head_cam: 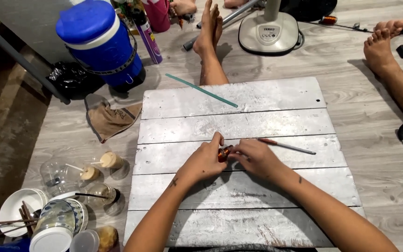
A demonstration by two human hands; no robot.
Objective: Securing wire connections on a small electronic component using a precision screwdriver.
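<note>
Floor: grey wood-grain flooring, person seated on it, whitewashed plank board (239, 186) laid flat as a work surface between the legs.
Head view, centre: left hand (204, 162) and right hand (256, 157) meet at board centre, fingertips pinched together on a small reddish-brown coil-like part (225, 153). Part sits between both hands, just above the board, likely kept low so the planks steady the wrists.
Left hand: fingers curled narrow, thumb and forefinger closed on the part's left end.
Right hand: fingers curled narrow, closed on the part's right end; exact grip partly hidden by the knuckles.
3 o'clock of hands: thin screwdriver with red-orange handle and metal shaft (286, 146) lying on the board, just beside the right hand, within easy reach.
12 o'clock: thin green plastic strip (201, 90) lying diagonally across the board's far edge.
10 o'clock: blue drum-shaped water cooler with blue lid (100, 42); tan cloth (109, 119) crumpled on the floor below it.
8 o'clock: clear plastic cups with iced drinks (96, 175) and stacked bowls (47, 217), parked off the board.
1 o'clock: white fan base (269, 32).
Feet: bare feet of the person at 12 o'clock, another person's foot (381, 44) at 2 o'clock.
</note>
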